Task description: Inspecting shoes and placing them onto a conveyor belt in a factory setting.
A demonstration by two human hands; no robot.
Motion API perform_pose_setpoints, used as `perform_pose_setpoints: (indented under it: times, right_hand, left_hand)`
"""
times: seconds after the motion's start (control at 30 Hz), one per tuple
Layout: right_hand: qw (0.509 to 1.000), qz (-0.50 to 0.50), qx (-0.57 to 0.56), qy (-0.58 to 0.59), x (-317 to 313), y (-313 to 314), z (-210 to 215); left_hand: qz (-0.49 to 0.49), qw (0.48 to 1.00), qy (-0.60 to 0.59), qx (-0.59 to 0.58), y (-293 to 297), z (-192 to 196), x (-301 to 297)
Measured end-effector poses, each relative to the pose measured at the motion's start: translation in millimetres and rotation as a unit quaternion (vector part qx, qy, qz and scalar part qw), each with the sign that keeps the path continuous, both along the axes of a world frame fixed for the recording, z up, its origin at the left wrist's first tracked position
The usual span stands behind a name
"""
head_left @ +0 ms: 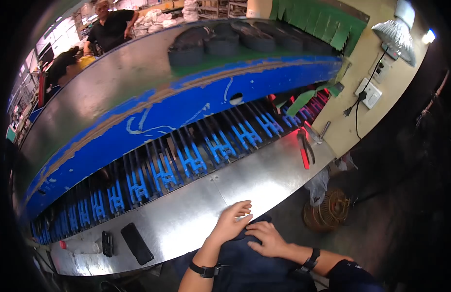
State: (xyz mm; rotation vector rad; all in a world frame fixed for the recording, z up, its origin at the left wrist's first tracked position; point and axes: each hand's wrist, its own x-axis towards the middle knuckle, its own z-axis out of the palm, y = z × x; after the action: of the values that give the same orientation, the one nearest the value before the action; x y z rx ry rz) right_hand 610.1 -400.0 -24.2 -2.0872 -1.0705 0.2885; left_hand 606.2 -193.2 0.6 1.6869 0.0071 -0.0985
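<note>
Surface (186, 219) spotted right in front of the person, and over its near edge the left hand (229, 225) is held with the fingers loosely spread! Just beside it, at that same edge, the right hand (268, 239) is held over dark clothing (249, 267), fingers bent and parted; whether the cloth is touched cannot be told. On the surface's right end, pliers (304, 159) are laid; on its left end, a phone (137, 244), a black case (107, 244) and a bottle (83, 246) are lined up. Beyond the surface, blue rods (191, 159) are ranged in a row, and farther beyond it black pieces (222, 43) are set out.
</note>
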Motion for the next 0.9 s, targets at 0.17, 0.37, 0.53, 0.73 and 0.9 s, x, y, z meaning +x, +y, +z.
perform_pose_setpoints:
  times: [0.17,0.37,0.53,0.73,0.9]
  right_hand:
    - [0.976,-0.196,0.092,0.008,153,-25,-24]
    - [0.918,-0.383,-0.038,-0.098,435,14,-69]
    - [0.896,-0.392,-0.173,-0.116,534,52,-112]
    - [0.885,-0.381,-0.23,-0.134,559,58,-111]
    - [0.79,-0.383,0.24,0.415,451,-1,-42]
  left_hand:
    - [0.098,0.988,-0.047,0.111,20,-31,-9]
    - [0.066,0.977,0.001,0.201,31,-19,6]
    - [0.087,0.988,0.066,0.109,26,-20,7]
    - [0.072,0.982,0.019,0.174,20,-47,8]
    - [0.139,0.983,0.102,0.069,12,-47,26]
